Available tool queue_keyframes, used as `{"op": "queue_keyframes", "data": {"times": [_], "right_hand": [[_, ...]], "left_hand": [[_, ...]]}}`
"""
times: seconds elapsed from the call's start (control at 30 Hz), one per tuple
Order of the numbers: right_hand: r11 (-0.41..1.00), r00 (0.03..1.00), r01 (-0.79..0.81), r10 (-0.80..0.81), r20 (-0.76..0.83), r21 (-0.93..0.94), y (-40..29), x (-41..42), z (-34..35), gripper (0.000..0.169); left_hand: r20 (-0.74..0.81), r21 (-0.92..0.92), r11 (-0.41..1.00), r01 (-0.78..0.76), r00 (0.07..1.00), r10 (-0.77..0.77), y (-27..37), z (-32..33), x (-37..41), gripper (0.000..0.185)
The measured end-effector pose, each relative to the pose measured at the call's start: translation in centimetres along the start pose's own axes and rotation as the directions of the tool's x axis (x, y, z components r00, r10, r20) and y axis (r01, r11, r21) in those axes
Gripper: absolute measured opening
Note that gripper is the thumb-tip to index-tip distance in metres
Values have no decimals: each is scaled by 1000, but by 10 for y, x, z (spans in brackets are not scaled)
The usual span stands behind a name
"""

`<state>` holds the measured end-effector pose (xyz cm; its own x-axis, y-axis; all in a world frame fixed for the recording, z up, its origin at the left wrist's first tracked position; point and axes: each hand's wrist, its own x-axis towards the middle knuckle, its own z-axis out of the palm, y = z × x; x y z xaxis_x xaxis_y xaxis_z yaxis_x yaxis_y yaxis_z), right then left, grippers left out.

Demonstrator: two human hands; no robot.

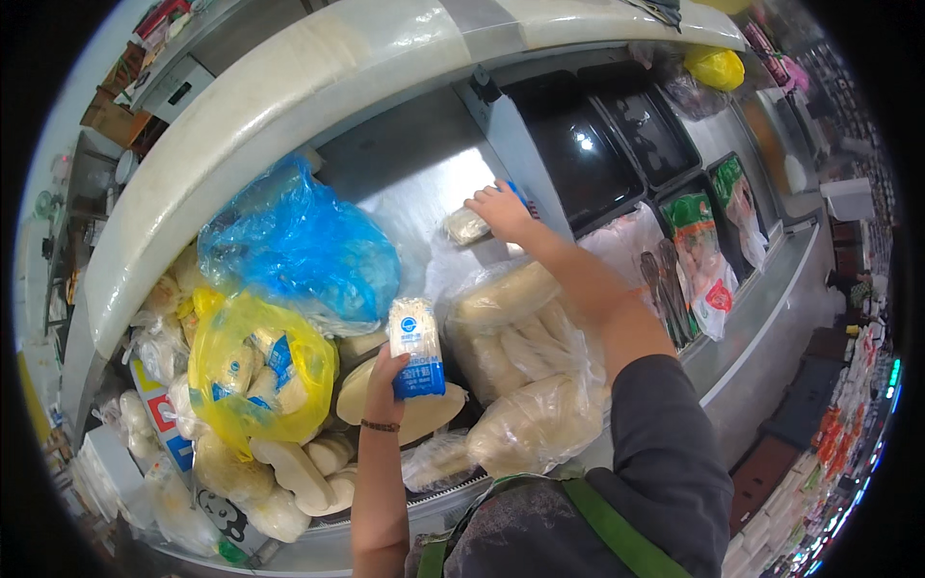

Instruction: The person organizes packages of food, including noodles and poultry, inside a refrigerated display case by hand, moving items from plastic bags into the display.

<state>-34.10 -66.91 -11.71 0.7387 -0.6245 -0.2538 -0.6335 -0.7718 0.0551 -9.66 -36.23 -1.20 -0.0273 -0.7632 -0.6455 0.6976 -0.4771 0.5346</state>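
My left hand [385,386] grips a blue-and-white pack of enoki mushrooms [415,354] upright, above a pale oval piece of food [444,412]. My right hand [504,211] reaches across to the metal counter and has its fingers over a second mushroom pack [466,226], lying beside the grey divider [517,137]. A blue end of that pack shows past my fingers; the hand hides its middle. To the left, an open yellow plastic bag [318,390] contains several similar packs. A crumpled blue plastic bag [311,246] rests behind it.
Large clear bags of pale food [538,426] lie between my arms. Beyond the divider are black trays [571,144], bagged goods with green print [697,246] and dark tongs [668,289]. A curved pale ledge [303,87] borders the counter's far side.
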Motion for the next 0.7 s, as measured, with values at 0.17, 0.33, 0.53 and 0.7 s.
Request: {"op": "queue_keyframes", "data": {"times": [0.17,0.33,0.53,0.7], "right_hand": [[814,909,410,-326,261,-411,43,-8,13,40],[944,951,307,-300,70,-123,-7,-26,-33,62],[638,787,616,-527,-322,461,-135,-98,-115,103],[713,920,392,-312,-237,582,-149,-98,-95,98]], "left_hand": [[20,12,1000,13,1000,-13,-10,-10,9,50],[-6,144,987,-69,998,70,-8,-14,25,50],[170,447,891,84,969,-177,15,-35,46,43],[221,221,975,22,973,-73,28,-17,46,47]]}}
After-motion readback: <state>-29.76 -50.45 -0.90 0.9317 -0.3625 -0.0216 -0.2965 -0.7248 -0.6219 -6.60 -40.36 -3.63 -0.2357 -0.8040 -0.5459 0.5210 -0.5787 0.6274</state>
